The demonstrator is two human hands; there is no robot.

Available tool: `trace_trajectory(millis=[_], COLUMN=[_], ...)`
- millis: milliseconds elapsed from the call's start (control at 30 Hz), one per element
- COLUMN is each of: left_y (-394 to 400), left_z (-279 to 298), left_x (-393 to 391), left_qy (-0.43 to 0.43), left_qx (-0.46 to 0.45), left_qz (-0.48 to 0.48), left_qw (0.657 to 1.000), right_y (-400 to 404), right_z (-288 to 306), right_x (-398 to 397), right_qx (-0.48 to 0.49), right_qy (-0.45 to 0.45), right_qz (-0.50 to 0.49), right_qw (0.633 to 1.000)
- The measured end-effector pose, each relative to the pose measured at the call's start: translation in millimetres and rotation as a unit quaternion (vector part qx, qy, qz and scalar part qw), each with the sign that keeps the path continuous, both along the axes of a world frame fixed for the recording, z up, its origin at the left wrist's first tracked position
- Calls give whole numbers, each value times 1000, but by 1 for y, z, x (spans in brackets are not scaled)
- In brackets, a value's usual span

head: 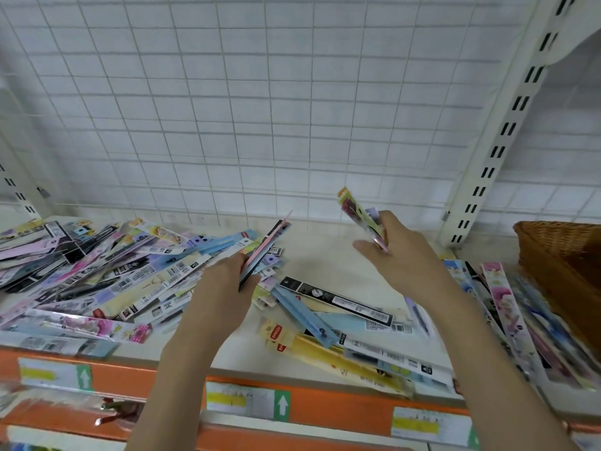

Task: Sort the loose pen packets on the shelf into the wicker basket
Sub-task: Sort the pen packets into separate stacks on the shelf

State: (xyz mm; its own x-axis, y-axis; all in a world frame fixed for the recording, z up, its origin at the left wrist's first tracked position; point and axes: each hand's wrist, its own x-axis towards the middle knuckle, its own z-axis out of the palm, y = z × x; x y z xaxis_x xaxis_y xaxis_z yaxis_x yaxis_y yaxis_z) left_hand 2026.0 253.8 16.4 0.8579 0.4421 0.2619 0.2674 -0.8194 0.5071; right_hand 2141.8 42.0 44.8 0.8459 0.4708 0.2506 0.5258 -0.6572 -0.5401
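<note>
Loose pen packets (107, 271) lie in a big heap on the left of the white shelf (325, 255), with more packets (351, 323) scattered in the middle. My left hand (221, 288) grips a thin stack of pink and black packets (265, 247), lifted edge-on above the heap. My right hand (403, 258) holds a floral packet (356, 209) up in the air, blurred by motion. The wicker basket (559, 252) stands at the right edge, only partly in view. Several floral packets (507, 307) lie in front of it.
A white wire grid panel (260, 109) backs the shelf. A slotted white upright (497, 135) rises at the right, just left of the basket. The orange shelf front (325, 408) carries price labels with arrows. A lower shelf shows at the bottom left.
</note>
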Motion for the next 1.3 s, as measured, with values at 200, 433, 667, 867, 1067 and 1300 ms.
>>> trace_trajectory(millis=[200,433,667,867,1067,1300], left_y=[9,24,24,6,-28,-59], left_z=[-3,-4,-4,0,-6,-16], left_x=[-7,-17,-17,-6,15,35], left_qy=[33,35,66,99,96,195], left_qx=[-11,-19,-39,-7,-33,-26], left_qz=[9,55,79,63,32,61], left_qw=[999,998,994,993,994,979], right_y=[17,40,43,36,21,-4], right_z=[-12,-28,-32,-30,-24,-22], right_x=[8,9,7,9,13,14], right_qx=[-110,-166,-255,-283,-239,-249], right_qy=[64,81,133,139,112,77], right_qz=[18,67,78,84,34,-13], right_qw=[992,981,954,945,964,965])
